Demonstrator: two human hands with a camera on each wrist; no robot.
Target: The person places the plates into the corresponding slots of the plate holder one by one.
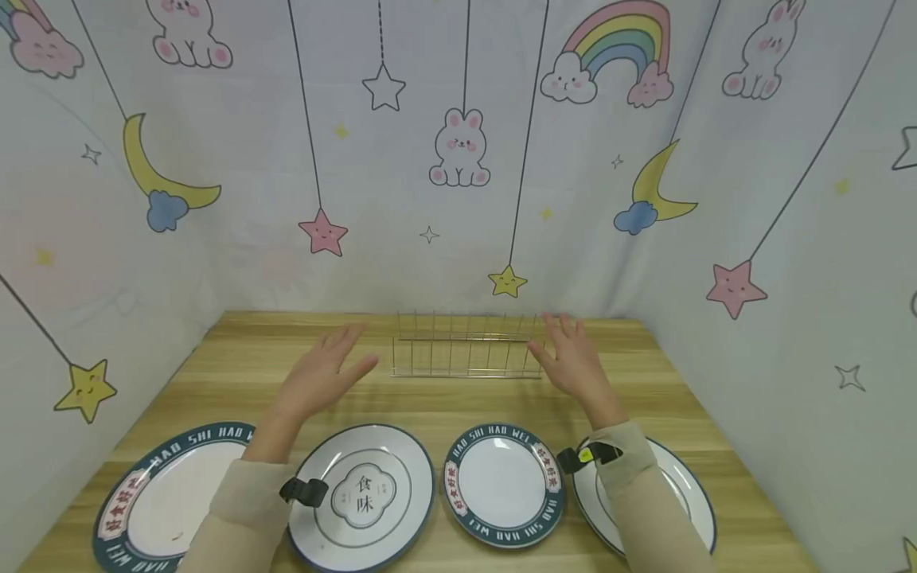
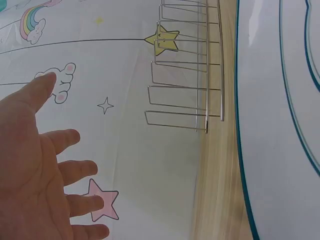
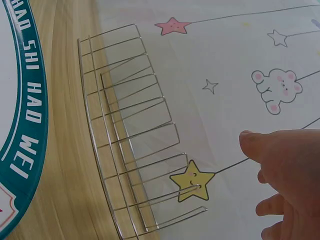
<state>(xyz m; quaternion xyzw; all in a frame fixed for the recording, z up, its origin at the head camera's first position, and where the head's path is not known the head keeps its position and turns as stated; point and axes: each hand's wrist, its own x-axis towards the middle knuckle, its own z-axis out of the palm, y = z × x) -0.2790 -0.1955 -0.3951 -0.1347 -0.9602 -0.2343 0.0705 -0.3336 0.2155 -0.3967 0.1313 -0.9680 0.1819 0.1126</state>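
A wire dish rack (image 1: 467, 374) with upright metal loops stands at the back of the wooden table. My left hand (image 1: 322, 374) hovers to its left, fingers spread and holding nothing. On the rack's right side is my right hand (image 1: 575, 362), its fingers extended and its palm bare. In the left wrist view the rack (image 2: 207, 75) is apart from the left hand (image 2: 40, 165). The right wrist view has the rack (image 3: 107, 135) some way from the right hand (image 3: 280, 175). Whether the right fingertips touch the rack's end is unclear in the head view.
Along the front lie a large green-rimmed plate (image 1: 193, 493), a white plate with a printed centre (image 1: 408, 493), a smaller green-rimmed plate (image 1: 501, 485) and another white plate (image 1: 688, 485). My forearms partly cover the outer ones. A patterned curtain (image 1: 401, 175) encloses the table's back and sides.
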